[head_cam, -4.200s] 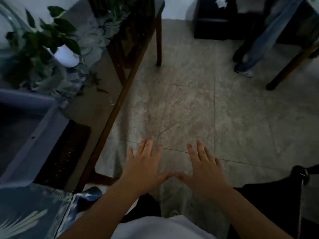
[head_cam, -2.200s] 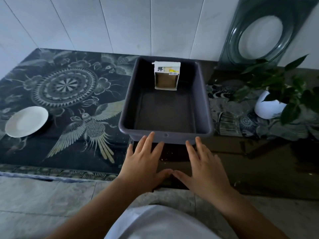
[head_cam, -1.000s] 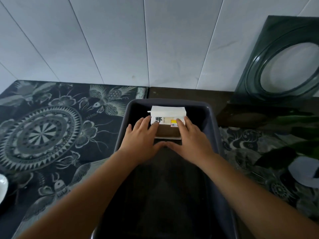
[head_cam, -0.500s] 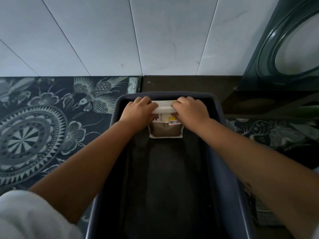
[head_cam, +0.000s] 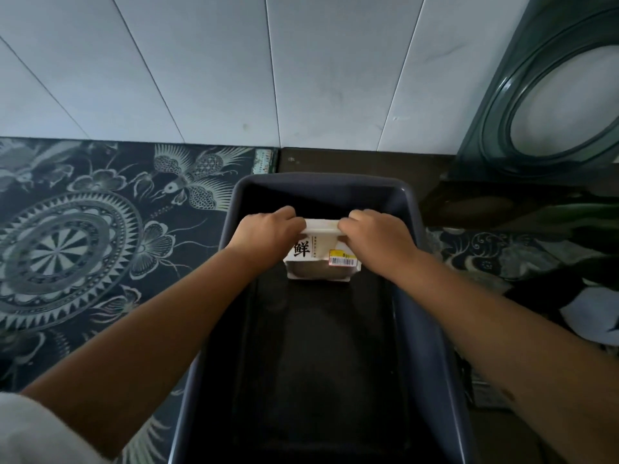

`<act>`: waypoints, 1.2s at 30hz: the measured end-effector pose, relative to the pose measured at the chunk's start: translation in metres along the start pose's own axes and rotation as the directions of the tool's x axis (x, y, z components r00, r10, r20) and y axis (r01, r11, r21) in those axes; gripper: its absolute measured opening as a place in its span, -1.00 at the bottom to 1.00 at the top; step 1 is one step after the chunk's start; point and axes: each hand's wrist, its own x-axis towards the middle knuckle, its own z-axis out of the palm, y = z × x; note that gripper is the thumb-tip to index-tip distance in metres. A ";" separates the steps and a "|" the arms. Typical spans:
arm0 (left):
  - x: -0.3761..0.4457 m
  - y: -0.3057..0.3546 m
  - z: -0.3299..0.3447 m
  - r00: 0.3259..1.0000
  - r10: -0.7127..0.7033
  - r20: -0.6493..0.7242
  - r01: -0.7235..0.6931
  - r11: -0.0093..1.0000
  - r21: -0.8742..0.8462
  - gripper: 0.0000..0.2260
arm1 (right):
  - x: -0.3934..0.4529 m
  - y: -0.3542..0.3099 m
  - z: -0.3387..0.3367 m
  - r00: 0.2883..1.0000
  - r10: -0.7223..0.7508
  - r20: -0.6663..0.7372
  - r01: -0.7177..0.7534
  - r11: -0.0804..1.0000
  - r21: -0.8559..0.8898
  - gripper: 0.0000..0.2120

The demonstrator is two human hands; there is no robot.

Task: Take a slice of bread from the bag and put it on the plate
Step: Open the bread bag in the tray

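Your left hand [head_cam: 268, 231] and right hand [head_cam: 375, 234] both pinch the top edge of the bread bag [head_cam: 321, 259]. It stands upright at the far end of the bin [head_cam: 432, 329], its label facing you, its top edge running left to right.

"鲜" on bread bag [head_cam: 310, 251]
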 end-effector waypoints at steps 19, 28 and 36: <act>-0.226 0.130 -0.006 0.969 -0.150 0.195 0.213 0.907 -0.363 -0.80 | -0.210 -0.150 -0.041 0.986 0.112 0.123 -0.138 0.964 0.228 -0.87; -0.235 0.137 -0.014 0.998 -0.065 0.007 0.065 0.995 -0.077 -0.68 | -0.228 -0.154 -0.048 0.993 0.082 0.081 -0.093 0.985 0.147 -0.63; -0.232 0.134 -0.025 0.995 -0.093 -0.027 0.083 0.966 -0.245 -0.78 | -0.225 -0.140 -0.057 0.963 0.223 0.153 -0.269 0.826 0.494 -0.89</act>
